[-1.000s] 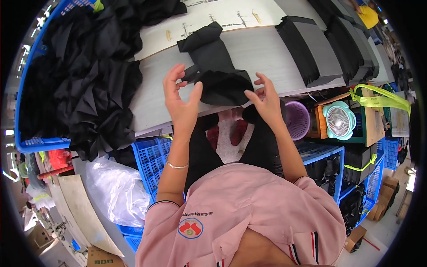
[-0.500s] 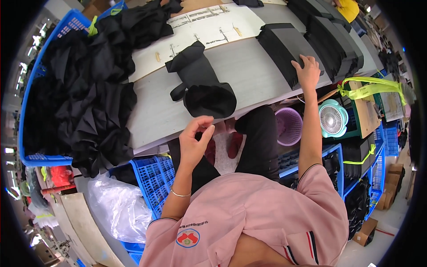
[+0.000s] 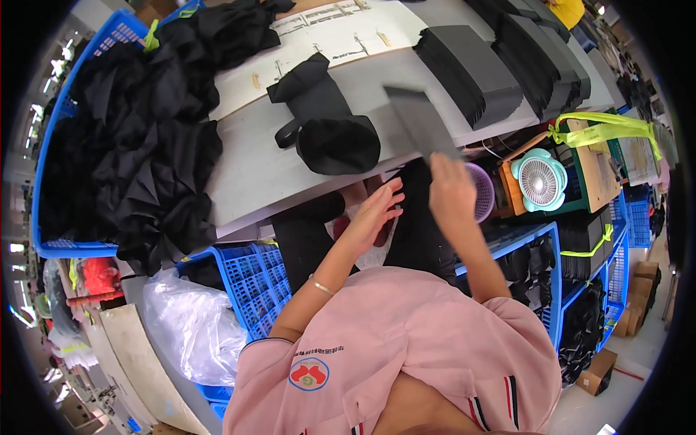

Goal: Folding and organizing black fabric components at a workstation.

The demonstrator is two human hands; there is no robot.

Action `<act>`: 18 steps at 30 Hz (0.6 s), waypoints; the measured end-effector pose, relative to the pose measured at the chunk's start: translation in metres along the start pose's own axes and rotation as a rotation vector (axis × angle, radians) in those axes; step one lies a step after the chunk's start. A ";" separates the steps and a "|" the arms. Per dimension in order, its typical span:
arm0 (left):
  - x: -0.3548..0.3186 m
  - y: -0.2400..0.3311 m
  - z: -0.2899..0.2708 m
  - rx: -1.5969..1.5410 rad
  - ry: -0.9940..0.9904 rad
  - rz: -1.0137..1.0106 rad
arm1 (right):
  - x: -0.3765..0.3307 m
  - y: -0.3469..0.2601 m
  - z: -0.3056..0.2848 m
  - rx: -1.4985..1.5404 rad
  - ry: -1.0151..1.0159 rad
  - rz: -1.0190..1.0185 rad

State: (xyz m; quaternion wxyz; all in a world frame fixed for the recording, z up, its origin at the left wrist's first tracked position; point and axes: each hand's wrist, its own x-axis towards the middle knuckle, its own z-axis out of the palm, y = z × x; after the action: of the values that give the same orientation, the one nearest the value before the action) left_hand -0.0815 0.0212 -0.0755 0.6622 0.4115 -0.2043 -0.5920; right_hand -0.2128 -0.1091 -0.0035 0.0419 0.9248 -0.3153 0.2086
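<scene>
Two hands are at work over the near edge of the grey table (image 3: pixel 261 167), and each is doing something different. The right hand (image 3: pixel 451 190) is pinched shut on a flat dark grey sheet (image 3: pixel 420 127), a stiff-looking panel that blurs in the picture; it hangs in the air just above the table edge, between the stack of dark panels (image 3: pixel 471 72) on the right and the black fabric piece (image 3: pixel 326 123) lying in the middle of the table. The left hand (image 3: pixel 377 214) holds nothing: its fingers are spread loosely, palm half turned up, just below the table edge and near the rounded end of the fabric piece.

The fabric piece lies flat, its narrow end pointing away from the person and its wide, rounded end toward them (it looks like a pouch or cap shape, though I cannot tell which). A big heap of black cloth (image 3: pixel 138 152) fills the blue crate (image 3: pixel 51 145) to the left.

To my eye, the sheet wants to be kept level and gripped by one edge only, so it does not bend, while the free hand steadies the rounded end of the fabric. A small green fan (image 3: pixel 540 180) sits on the shelf to the right.
</scene>
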 end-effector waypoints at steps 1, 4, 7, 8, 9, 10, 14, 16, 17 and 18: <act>0.009 -0.014 -0.001 -0.119 0.007 -0.096 | -0.019 -0.012 0.005 0.026 -0.041 -0.020; 0.027 -0.037 0.012 -0.297 -0.054 -0.225 | -0.058 -0.036 -0.005 0.228 -0.126 -0.010; 0.025 -0.040 0.023 -0.345 -0.164 -0.309 | -0.075 -0.046 -0.030 0.442 -0.099 0.093; 0.025 -0.039 0.024 -0.347 -0.160 -0.314 | -0.078 -0.046 -0.038 0.445 -0.104 0.097; 0.025 -0.034 0.028 -0.433 -0.249 -0.269 | -0.081 -0.043 -0.048 0.609 -0.118 0.153; 0.022 -0.030 0.033 -0.521 -0.336 -0.220 | -0.085 -0.040 -0.053 0.775 -0.132 0.207; -0.001 0.012 0.056 -0.531 -0.297 -0.060 | -0.099 -0.036 -0.061 1.178 -0.310 0.542; -0.008 0.024 0.050 -0.449 -0.086 -0.043 | -0.099 -0.043 -0.052 1.046 -0.183 0.507; -0.010 0.028 0.047 -0.447 -0.077 -0.039 | -0.097 -0.047 -0.048 0.907 -0.056 0.473; -0.012 0.032 0.044 -0.411 -0.035 -0.043 | -0.091 -0.050 -0.049 0.911 -0.054 0.462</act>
State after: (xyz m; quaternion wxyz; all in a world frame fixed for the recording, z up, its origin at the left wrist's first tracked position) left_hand -0.0979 0.0183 -0.0223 0.7157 0.2618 -0.0821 -0.6423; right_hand -0.2649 -0.0076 0.0061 -0.4210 0.7604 -0.3896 0.3046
